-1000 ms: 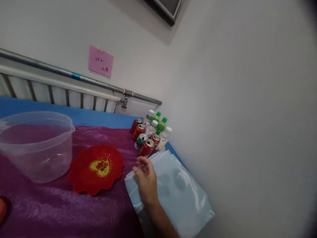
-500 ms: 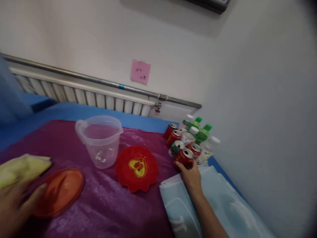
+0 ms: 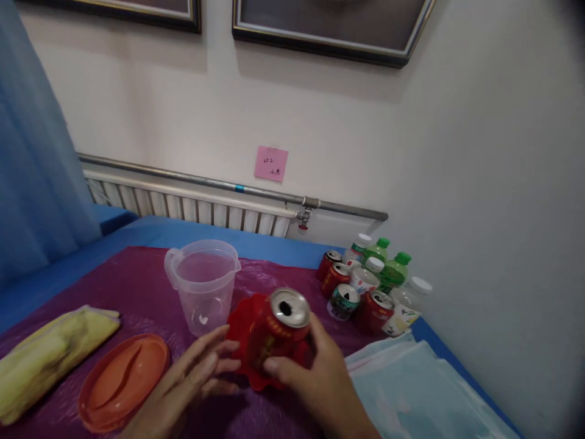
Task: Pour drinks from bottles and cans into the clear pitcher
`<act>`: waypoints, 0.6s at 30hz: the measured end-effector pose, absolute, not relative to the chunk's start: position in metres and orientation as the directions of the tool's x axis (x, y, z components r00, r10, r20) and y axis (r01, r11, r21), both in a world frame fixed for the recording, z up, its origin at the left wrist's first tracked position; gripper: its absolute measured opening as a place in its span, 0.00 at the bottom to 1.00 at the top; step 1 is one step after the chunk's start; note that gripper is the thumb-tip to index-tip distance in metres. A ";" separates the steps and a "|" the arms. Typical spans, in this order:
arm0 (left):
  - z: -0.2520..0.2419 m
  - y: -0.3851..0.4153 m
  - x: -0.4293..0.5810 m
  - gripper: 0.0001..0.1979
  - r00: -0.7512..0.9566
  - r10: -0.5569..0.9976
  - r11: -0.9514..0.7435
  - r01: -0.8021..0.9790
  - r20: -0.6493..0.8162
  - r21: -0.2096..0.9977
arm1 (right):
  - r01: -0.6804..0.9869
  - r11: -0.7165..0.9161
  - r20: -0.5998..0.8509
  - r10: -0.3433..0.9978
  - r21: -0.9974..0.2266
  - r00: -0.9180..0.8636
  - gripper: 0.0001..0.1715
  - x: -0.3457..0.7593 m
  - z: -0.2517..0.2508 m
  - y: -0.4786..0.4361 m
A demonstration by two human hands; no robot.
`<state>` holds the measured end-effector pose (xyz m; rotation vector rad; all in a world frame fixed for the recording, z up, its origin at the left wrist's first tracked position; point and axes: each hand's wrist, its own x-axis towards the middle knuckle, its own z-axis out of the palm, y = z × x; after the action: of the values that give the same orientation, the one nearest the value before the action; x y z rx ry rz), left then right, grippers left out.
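My right hand: my right hand [image 3: 320, 381] is clasped around a red metal drink can [image 3: 274, 335]. The thumb lies across its lower front and the other fingers curl behind it.
The can: it sits low in the middle of the view, tilted with its silver top toward me, and the drinking hole in the top is open. It is in front of a red scalloped plastic plate [image 3: 237, 326]. I cannot tell whether its base touches the plate.
My left hand: my left hand [image 3: 187, 381] holds nothing. Its fingers are loose and spread, and the tips reach the plate's left edge, just beside the can.
Behind the plate: a clear plastic measuring jug [image 3: 203, 286] stands upright with its handle to the left.
To my left: an orange oval plastic lid [image 3: 123, 381] lies flat near my left wrist. Further left lies a folded yellow cloth [image 3: 50, 347].
Underneath: all of this rests on a purple plastic sheet [image 3: 137, 286], spread over a blue table cover [image 3: 265, 242].
To my right: a cluster of red cans and green- and white-capped bottles [image 3: 365, 283] stands in the corner by the wall, well apart from the can I hold. A pale blue plastic-wrapped pack [image 3: 411, 396] lies nearer, beside my right forearm.
Back wall: a pink paper note [image 3: 271, 163] is stuck above a white ribbed radiator [image 3: 192, 207], and dark picture frames [image 3: 329, 42] hang higher up.
Far left: a blue curtain [image 3: 31, 171] hangs down.
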<state>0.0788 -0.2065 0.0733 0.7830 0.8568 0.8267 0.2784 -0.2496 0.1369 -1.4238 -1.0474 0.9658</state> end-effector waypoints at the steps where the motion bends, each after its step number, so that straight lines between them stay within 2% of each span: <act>1: 0.075 -0.208 0.083 0.34 0.479 0.814 0.522 -0.354 -0.329 0.776 | -0.016 -0.037 -0.039 0.982 -0.999 0.184 0.36 0.264 0.139 -0.247; 3: 0.076 -0.210 0.086 0.33 0.558 0.757 0.618 -0.442 -0.339 0.650 | -0.166 -0.045 -0.052 0.998 -0.985 0.036 0.37 0.240 0.139 -0.239; 5: 0.078 -0.210 0.082 0.32 0.510 0.776 0.622 -0.522 -0.371 0.584 | -0.207 -0.032 -0.027 0.999 -0.978 -0.027 0.37 0.225 0.136 -0.231; 7: 0.083 -0.207 0.071 0.31 0.355 0.841 0.540 -0.603 -0.408 0.587 | -0.139 0.036 0.042 0.998 -0.990 -0.042 0.39 0.219 0.134 -0.225; 10: 0.100 -0.195 0.047 0.29 0.119 0.906 0.390 -0.612 -0.407 0.688 | 0.085 0.162 0.161 0.987 -0.983 -0.028 0.46 0.225 0.139 -0.217; 12: 0.116 -0.181 0.030 0.29 0.020 0.927 0.327 -0.534 -0.375 0.780 | 0.188 0.222 0.226 0.974 -0.957 0.000 0.46 0.236 0.145 -0.212; 14: 0.136 -0.164 0.016 0.31 -0.080 0.956 0.226 -0.405 -0.281 0.886 | 0.241 0.303 0.321 0.946 -0.922 0.038 0.39 0.251 0.148 -0.205; 16: 0.156 -0.147 0.009 0.33 -0.208 0.973 0.042 -0.245 -0.095 0.969 | 0.301 0.387 0.435 0.894 -0.872 0.111 0.32 0.267 0.145 -0.196; 18: 0.174 -0.134 0.009 0.36 -0.296 0.951 -0.127 -0.100 0.092 0.987 | 0.356 0.407 0.494 0.846 -0.841 0.201 0.29 0.283 0.135 -0.188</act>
<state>0.0094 -0.1341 0.1741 1.0463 1.2750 1.5619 0.2830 -0.1875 0.1347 -1.1719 -1.3903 0.4839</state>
